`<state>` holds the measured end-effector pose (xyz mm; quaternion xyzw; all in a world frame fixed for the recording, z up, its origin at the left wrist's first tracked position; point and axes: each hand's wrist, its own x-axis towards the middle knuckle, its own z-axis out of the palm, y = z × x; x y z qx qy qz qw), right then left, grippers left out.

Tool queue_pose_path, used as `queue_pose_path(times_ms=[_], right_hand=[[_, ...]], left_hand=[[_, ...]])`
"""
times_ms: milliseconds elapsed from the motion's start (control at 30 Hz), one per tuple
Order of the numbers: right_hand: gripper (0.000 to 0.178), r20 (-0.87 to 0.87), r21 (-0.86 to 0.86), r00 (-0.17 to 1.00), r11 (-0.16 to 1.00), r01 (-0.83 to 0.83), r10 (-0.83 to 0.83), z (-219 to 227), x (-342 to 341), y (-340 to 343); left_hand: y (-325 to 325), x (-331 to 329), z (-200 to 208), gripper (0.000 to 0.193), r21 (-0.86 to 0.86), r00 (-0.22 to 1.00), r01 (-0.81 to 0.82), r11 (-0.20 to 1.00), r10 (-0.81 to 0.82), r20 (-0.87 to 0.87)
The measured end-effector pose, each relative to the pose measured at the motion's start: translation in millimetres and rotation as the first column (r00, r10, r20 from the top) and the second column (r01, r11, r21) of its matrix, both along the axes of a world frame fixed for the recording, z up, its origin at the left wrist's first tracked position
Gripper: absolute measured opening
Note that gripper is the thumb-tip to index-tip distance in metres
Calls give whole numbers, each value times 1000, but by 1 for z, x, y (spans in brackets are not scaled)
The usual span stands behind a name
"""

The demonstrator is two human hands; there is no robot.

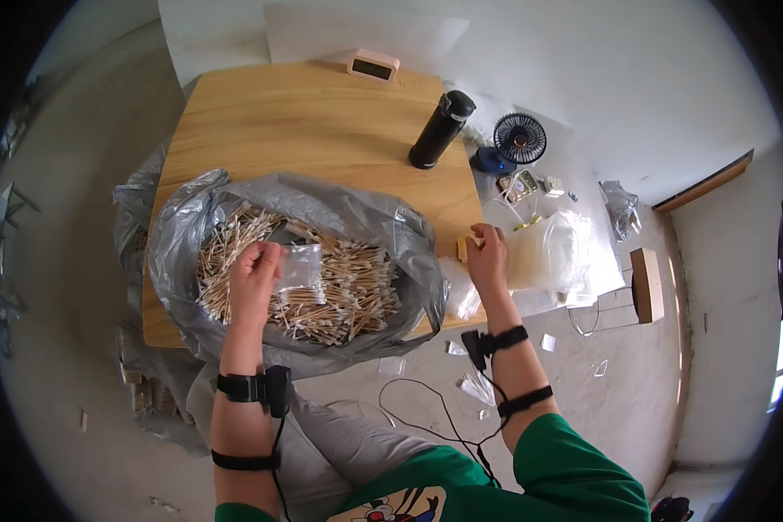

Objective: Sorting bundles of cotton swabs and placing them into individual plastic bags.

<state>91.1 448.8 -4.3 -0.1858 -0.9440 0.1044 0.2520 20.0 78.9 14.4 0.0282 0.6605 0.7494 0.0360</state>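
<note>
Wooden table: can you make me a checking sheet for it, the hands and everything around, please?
Surface: pale wooden table
Job's things: cotton swabs heaped in an open grey bag
Clutter: black bottle and pink clock on the table; scraps on the floor
Hands: left hand pinches a small clear bag; right hand is at a small yellow thing, grip unclear
Cables: black cords from the arm straps
Surroundings: fan, white wall, grey floor
</note>
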Motion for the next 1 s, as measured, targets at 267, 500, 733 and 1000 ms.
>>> queue_pose_path(times_ms=[267,500,733,1000], right_hand=[[40,-429,-538,770,552,-638,472,67,45,-155],[25,-413,-896,911,184,-404,-9,43,67,-104],[21,-156,-851,962,526,-15,-225,-15,81,-3],[44,160,-40,979,990,138,-130,1,65,-46]], left_hand=[[37,36,19,19,91,946,323,942,-324,-7],[33,31,-3,25,-158,939,301,941,-321,-121],[19,13,-17,26,-266,972,172,949,-207,-112],[5,12,-21,21,-503,965,-42,864,-96,-246]])
